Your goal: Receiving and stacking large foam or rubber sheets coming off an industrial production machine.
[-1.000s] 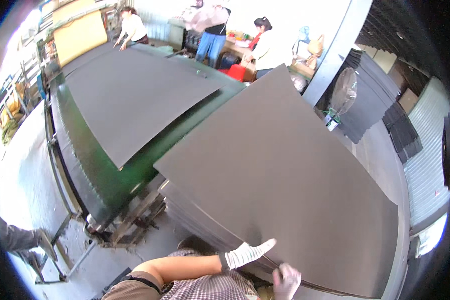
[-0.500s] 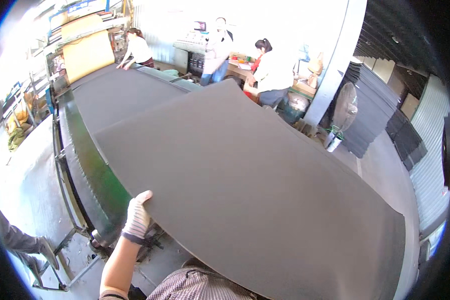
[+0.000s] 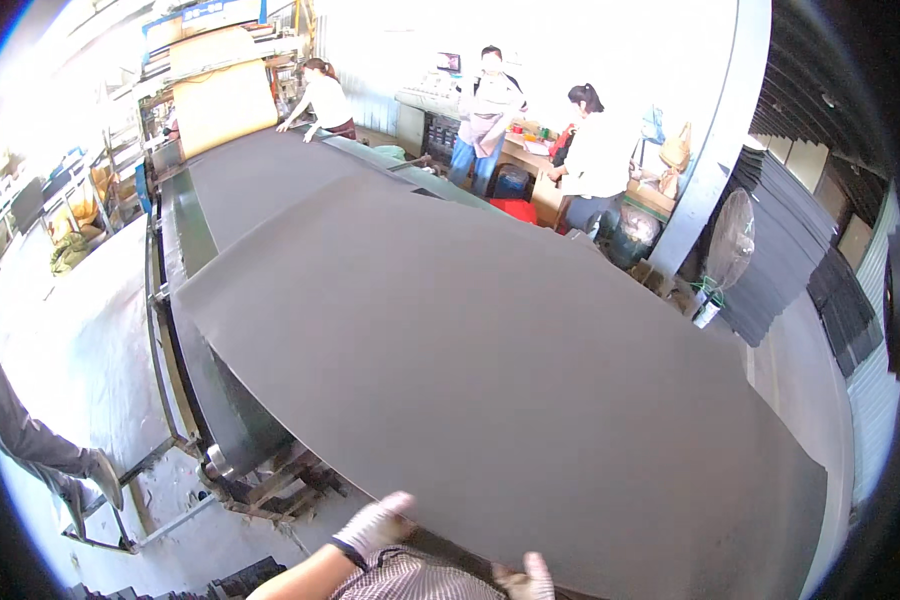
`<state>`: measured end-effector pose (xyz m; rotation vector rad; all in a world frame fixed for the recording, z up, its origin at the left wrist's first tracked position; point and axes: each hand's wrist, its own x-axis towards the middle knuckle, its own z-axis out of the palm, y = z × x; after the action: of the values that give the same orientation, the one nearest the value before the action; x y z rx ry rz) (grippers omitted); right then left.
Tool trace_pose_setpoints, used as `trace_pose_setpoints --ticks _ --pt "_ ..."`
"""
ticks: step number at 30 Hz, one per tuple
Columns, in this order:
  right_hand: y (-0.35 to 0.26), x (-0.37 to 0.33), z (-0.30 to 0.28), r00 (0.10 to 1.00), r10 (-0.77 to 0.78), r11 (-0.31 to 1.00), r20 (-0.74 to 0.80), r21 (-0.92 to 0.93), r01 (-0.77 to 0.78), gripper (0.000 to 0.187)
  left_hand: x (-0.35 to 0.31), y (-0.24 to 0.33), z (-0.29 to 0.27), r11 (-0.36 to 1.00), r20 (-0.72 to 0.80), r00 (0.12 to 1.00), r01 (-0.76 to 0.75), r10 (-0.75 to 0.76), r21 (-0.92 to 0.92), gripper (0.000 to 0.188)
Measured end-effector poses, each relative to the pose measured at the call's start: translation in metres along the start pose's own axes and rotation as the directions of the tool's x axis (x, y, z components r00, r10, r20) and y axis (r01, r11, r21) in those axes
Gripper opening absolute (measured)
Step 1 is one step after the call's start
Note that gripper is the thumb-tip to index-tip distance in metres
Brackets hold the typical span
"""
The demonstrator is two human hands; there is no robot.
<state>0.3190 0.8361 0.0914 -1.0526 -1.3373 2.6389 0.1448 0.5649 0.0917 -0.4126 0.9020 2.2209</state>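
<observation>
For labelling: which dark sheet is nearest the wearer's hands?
The large near sheet: left hand and right hand are at its near edge; the farther sheet lies beyond it.

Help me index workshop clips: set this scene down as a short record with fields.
Left hand: left hand, gloved, at the near edge of the large grey sheet; grip unclear
Right hand: right hand, gloved, farther right along that edge; grip unclear
Sheet position: far left part over the conveyor; contact there unclear
Beyond it: another dark sheet on the conveyor
Background people: three, plus grey-trousered legs at left
Right side: fan beside stacked dark sheets
</observation>
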Motion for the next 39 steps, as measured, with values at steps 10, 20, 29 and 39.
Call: trace_pose_setpoints --ticks 10,20,29,39 --pt "-0.085 -0.044 -0.118 0.889 -0.177 0.795 -0.422 0.471 0.382 0.046 0.023 -0.024 0.048 0.966 -0.194 0.961 0.222 -0.195 0.129 0.029" --pt "-0.126 -0.113 -0.048 0.734 -0.523 0.708 -0.433 0.259 0.657 0.063 0.002 0.04 0.044 0.994 -0.009 0.996 0.093 -0.092 0.057 0.031" --pt "-0.17 -0.165 0.027 0.676 -0.512 0.799 -0.529 -0.005 0.601 0.06 0.097 0.15 -0.062 0.934 0.054 0.945 -0.327 0.323 0.145 0.03" --pt "-0.102 -0.091 0.099 0.858 -0.5 0.567 -0.118 -0.794 0.221 0.033 0.037 0.084 0.032 0.954 0.158 0.987 0.056 -0.009 -0.294 0.047"
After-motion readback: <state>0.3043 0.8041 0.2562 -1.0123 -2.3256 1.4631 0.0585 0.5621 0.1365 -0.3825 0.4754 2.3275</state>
